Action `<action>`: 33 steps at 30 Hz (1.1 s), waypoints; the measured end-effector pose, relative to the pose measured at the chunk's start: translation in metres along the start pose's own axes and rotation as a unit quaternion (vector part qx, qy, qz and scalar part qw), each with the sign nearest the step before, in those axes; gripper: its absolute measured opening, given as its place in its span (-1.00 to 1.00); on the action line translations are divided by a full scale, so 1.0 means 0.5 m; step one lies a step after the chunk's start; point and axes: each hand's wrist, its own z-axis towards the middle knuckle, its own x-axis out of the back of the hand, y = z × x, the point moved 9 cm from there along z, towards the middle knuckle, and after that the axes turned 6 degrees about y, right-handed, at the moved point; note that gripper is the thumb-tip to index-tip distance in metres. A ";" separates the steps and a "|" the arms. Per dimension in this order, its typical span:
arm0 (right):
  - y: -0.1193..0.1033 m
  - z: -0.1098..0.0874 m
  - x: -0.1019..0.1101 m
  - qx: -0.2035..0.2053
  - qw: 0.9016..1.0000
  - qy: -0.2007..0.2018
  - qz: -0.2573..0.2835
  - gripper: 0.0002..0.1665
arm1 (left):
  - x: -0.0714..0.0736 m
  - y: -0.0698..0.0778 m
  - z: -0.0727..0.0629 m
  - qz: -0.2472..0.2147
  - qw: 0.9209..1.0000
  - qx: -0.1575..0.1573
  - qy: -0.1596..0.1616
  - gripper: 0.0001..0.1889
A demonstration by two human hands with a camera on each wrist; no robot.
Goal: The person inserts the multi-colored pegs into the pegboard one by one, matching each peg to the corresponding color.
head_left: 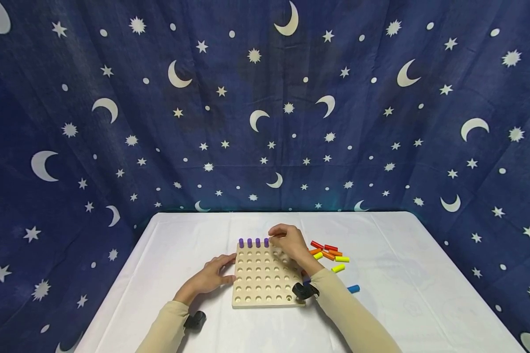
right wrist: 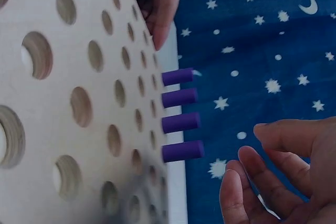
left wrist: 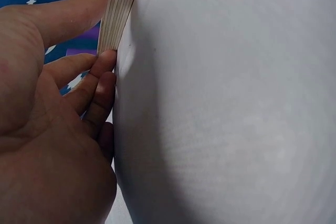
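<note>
A square wooden pegboard (head_left: 253, 293) with rows of round holes lies on the table. Four purple pegs (head_left: 258, 242) stand upright along its far row, starting at the left corner. My left hand (head_left: 209, 275) rests at the board's left edge, thumb and fingertips against the side, as the left wrist view also shows. Over the far edge, just right of the last purple peg, hovers my right hand (head_left: 289, 241). In the right wrist view its fingers (right wrist: 251, 163) are loosely bent and apart from the thumb, with nothing between them.
Right of the board lie loose pegs: red (head_left: 316, 244), orange (head_left: 328, 255), yellow (head_left: 342, 259) and blue (head_left: 353, 289). My right forearm partly hides some of them. A white cloth (head_left: 194, 338) covers the table, and a dark blue star-and-moon curtain (head_left: 229, 122) hangs behind it.
</note>
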 end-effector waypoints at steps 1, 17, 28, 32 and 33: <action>-0.005 -0.002 0.005 0.008 1.000 0.001 -0.004 -0.85 | 0.000 -0.001 0.000 0.001 1.000 0.000 0.000 -0.24; -0.046 -0.035 0.113 0.030 0.999 0.033 -0.022 -0.85 | 0.000 0.000 0.000 0.005 1.000 0.000 -0.003 -0.24; -0.034 -0.039 0.181 0.040 0.997 0.044 -0.057 -0.83 | 0.007 0.003 -0.001 0.007 1.000 -0.010 0.000 -0.26; -0.012 -0.040 0.208 0.033 0.996 0.061 -0.064 -0.83 | 0.004 0.001 -0.001 0.006 1.000 -0.008 0.000 -0.26; -0.006 -0.041 0.212 0.031 0.995 0.063 -0.067 -0.82 | 0.003 0.000 -0.001 0.007 1.000 -0.008 0.000 -0.26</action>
